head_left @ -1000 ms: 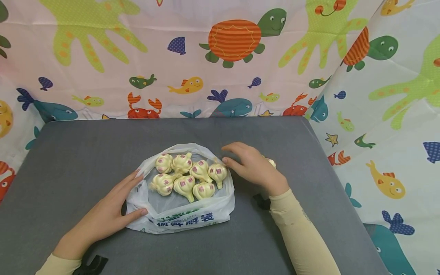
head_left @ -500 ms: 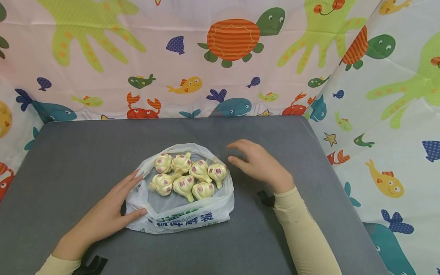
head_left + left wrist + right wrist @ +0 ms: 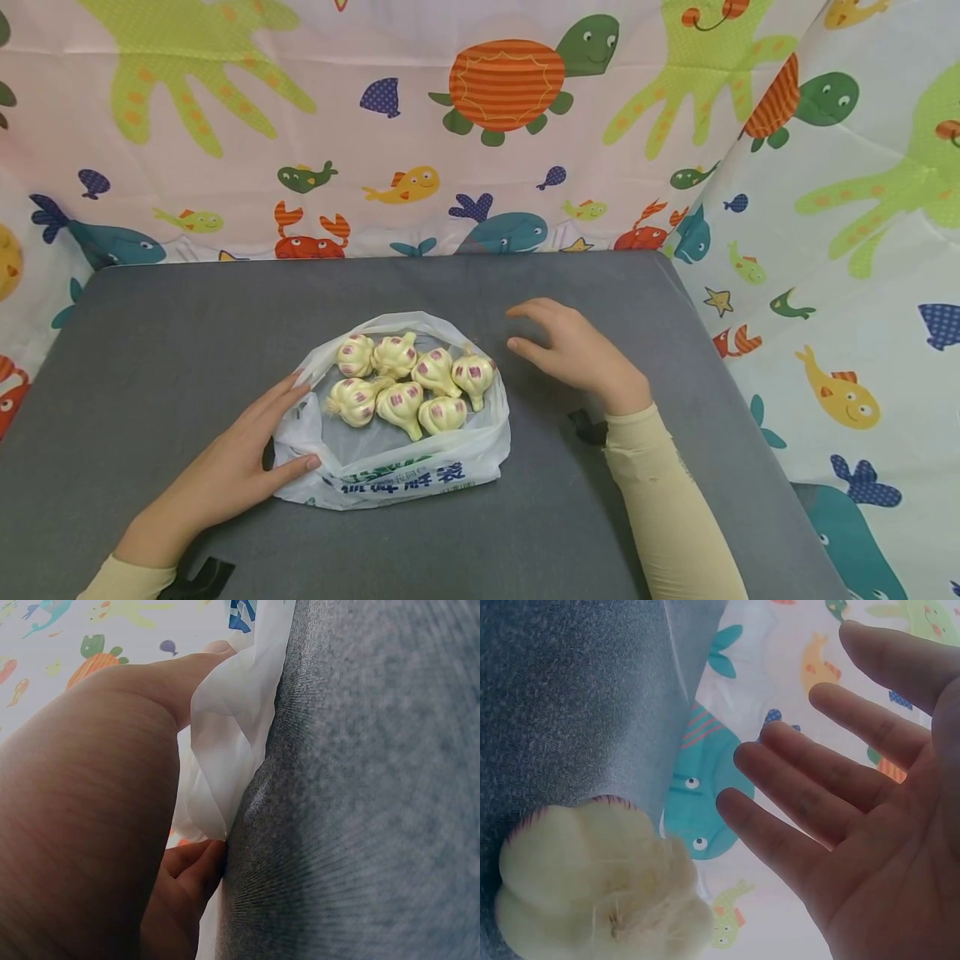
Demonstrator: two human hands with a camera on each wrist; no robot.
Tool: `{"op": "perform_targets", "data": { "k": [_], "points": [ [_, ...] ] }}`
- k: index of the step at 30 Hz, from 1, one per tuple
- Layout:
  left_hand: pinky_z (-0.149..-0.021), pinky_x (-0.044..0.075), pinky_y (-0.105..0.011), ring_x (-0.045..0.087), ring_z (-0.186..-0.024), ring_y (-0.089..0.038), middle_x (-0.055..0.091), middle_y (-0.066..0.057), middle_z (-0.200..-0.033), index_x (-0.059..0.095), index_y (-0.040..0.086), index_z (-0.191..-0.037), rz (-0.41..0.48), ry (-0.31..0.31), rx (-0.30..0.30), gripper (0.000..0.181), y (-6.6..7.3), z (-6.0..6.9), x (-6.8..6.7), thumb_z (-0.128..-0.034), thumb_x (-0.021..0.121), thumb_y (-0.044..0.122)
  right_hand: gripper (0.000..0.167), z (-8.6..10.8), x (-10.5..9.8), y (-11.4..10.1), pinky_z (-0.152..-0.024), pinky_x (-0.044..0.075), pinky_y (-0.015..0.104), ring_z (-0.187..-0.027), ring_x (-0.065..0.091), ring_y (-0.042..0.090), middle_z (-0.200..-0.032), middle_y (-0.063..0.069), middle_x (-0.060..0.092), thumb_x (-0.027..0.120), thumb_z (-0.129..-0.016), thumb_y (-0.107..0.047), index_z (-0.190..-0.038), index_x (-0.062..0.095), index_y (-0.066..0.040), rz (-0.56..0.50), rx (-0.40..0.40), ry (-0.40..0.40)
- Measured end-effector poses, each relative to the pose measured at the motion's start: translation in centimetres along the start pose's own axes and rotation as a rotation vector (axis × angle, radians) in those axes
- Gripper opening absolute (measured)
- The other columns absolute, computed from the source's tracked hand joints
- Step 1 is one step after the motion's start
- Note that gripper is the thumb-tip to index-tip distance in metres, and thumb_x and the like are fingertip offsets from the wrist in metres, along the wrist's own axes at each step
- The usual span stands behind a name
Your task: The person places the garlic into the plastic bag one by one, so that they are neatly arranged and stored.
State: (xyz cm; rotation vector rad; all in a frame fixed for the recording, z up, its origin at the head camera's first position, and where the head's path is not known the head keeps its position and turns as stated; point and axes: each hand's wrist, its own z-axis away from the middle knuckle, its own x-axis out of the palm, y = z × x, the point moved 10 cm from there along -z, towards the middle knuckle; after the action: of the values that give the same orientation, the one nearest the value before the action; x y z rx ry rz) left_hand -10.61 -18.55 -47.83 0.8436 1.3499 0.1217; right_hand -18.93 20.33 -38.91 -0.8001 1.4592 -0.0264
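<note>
A white plastic bag (image 3: 465, 458) with blue and green print lies with its mouth spread on the table. Several garlic bulbs (image 3: 400, 408) sit inside it, pale with purple marks. My left hand (image 3: 225, 467) rests along the bag's left side, its thumb over the front and its fingers reaching toward the back; in the left wrist view the white plastic (image 3: 232, 735) stands between thumb and fingers. To the right of the bag, apart from it, my right hand (image 3: 573, 350) hovers with relaxed fingers and nothing held. Another garlic bulb (image 3: 600, 885) shows close up in the right wrist view, hidden in the head view.
A grey cloth-covered table (image 3: 187, 317) carries everything. Behind it hangs a curtain (image 3: 337, 125) printed with sea animals, which continues down the right side. Black straps (image 3: 202, 579) show under both wrists.
My right hand has drawn away from the bag's right edge, moving right and slightly back. The loose garlic bulb beyond it has gone behind the hand. My left hand and the bag stay put.
</note>
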Motion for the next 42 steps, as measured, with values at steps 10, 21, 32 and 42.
{"op": "perform_targets", "data": {
  "k": [10,21,32,42],
  "points": [
    [-0.111,0.036,-0.08,0.029,-0.159,-0.046,0.018,-0.009,-0.182,0.028,0.023,-0.175,-0.007,-0.001,0.001,0.102,-0.1,-0.1,0.0,-0.0948,0.083,0.056,0.047,0.1,-0.4,0.2,-0.116,0.047,0.054,-0.138,0.059,0.029,-0.146,0.01,0.065,0.076,-0.105,-0.029,-0.145,0.067,-0.007,-0.014,0.0,-0.005],
    [-0.111,0.037,-0.079,0.03,-0.159,-0.046,0.02,-0.01,-0.181,0.028,0.023,-0.175,-0.015,-0.005,-0.007,0.103,-0.1,0.0,0.1,-0.0946,0.083,0.056,0.052,0.3,-0.1,1.8,-0.119,0.043,0.055,-0.142,0.055,0.029,-0.151,0.009,0.062,0.076,-0.105,-0.032,-0.149,0.065,-0.007,-0.033,0.046,-0.035],
    [-0.111,0.037,-0.078,0.031,-0.158,-0.045,0.02,-0.009,-0.181,0.029,0.024,-0.175,-0.017,0.0,0.0,0.102,-0.1,-0.1,0.1,-0.0946,0.083,0.056,0.057,0.7,-0.2,3.5,-0.121,0.041,0.057,-0.146,0.052,0.029,-0.155,0.008,0.059,0.077,-0.103,-0.034,-0.152,0.062,-0.008,-0.037,0.124,-0.053],
    [-0.111,0.036,-0.079,0.03,-0.159,-0.046,0.019,-0.01,-0.181,0.028,0.023,-0.175,-0.009,-0.009,-0.015,0.103,-0.1,-0.1,0.1,-0.0949,0.082,0.058,0.061,0.9,-0.5,4.2,-0.121,0.039,0.059,-0.147,0.05,0.032,-0.157,0.01,0.058,0.08,-0.1,-0.031,-0.153,0.061,-0.008,-0.048,0.159,-0.073]
  ]
}}
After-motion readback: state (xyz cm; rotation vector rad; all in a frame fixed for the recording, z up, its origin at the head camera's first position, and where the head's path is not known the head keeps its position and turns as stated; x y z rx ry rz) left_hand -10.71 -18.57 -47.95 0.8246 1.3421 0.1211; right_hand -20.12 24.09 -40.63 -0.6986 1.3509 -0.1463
